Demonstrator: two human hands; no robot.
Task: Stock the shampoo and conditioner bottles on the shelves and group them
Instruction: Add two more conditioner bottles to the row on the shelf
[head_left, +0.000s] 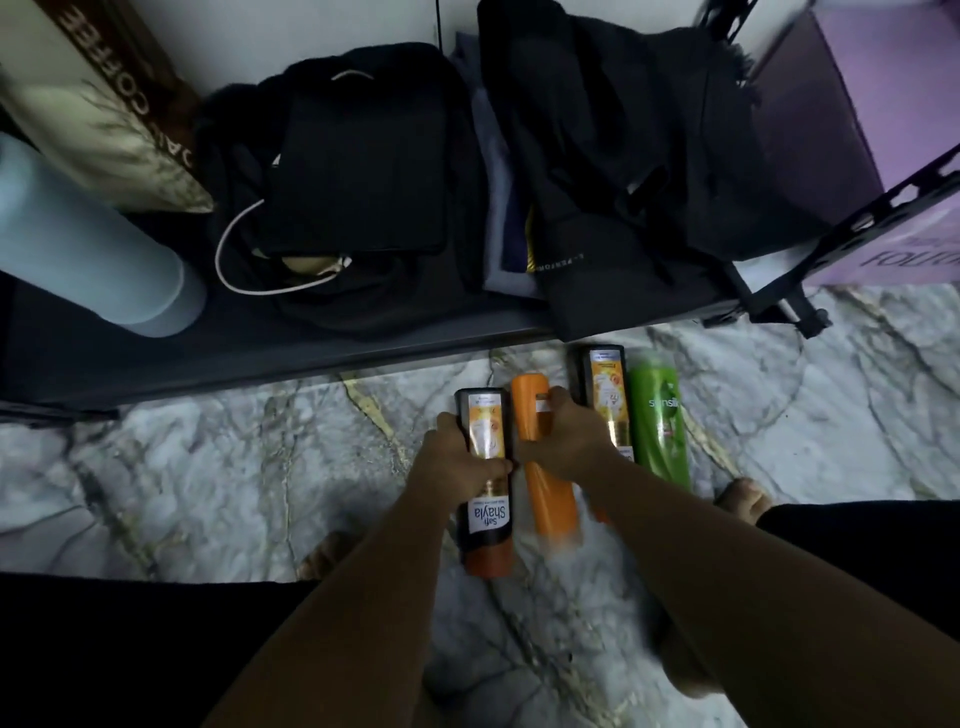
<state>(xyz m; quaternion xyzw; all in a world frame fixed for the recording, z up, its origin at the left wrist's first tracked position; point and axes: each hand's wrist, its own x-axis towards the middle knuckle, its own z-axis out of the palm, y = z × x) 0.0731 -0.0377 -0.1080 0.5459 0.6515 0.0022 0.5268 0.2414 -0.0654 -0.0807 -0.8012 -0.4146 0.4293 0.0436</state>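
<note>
Several bottles lie on the marble floor in front of a dark shelf (156, 358). My left hand (457, 457) grips a black Safi Shayla bottle (485, 483) with an orange cap at its near end. My right hand (566, 441) is closed on a plain orange bottle (545, 493) beside it. Further right lie a second black bottle with a yellow label (605, 384) and a green Sunsilk bottle (658, 421), both untouched.
The low shelf holds black bags and clothes (363, 171), a white cable (228, 260), a pale blue cylinder (78, 234) and a coffee bag (104, 104). A purple box (857, 78) sits at the right behind a black rack frame (883, 208). Bare feet (743, 499) rest on the floor.
</note>
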